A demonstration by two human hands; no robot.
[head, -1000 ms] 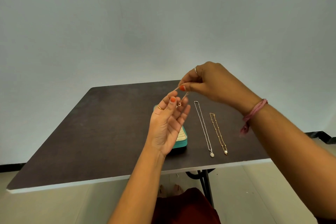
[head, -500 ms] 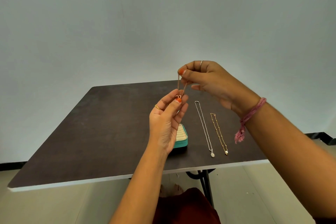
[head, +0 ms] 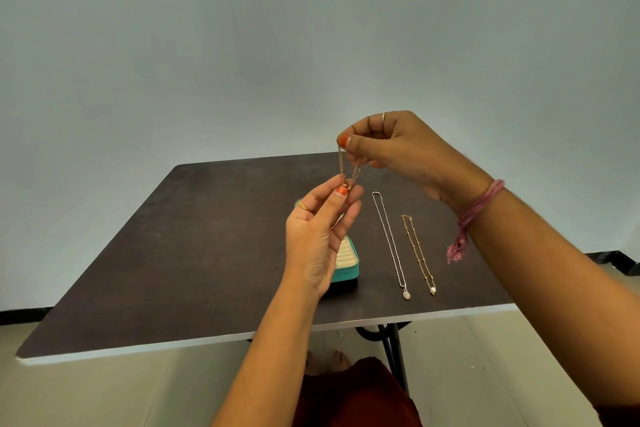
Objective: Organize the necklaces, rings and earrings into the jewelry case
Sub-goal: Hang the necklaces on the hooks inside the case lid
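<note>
A thin rose-gold chain (head: 348, 166) is pinched at its top by the right hand (head: 391, 149) and at its pendant, apparently a small ring, by the left hand (head: 320, 236), above the teal jewelry case (head: 346, 270). To the right of the case, a silver necklace (head: 389, 239) and a beaded gold necklace (head: 419, 253) are laid straight on the dark bench (head: 173, 253).

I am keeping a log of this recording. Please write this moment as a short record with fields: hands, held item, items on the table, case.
left hand: left hand raised above the table, its fingers pinch the lower end of the thin chain
right hand: right hand higher, pinches the chain's upper end
held item: thin chain, hanging between both hands
on table: silver necklace and gold necklace, side by side, apart
case: teal jewelry case, open, partly behind the left hand
surface: dark table
</note>
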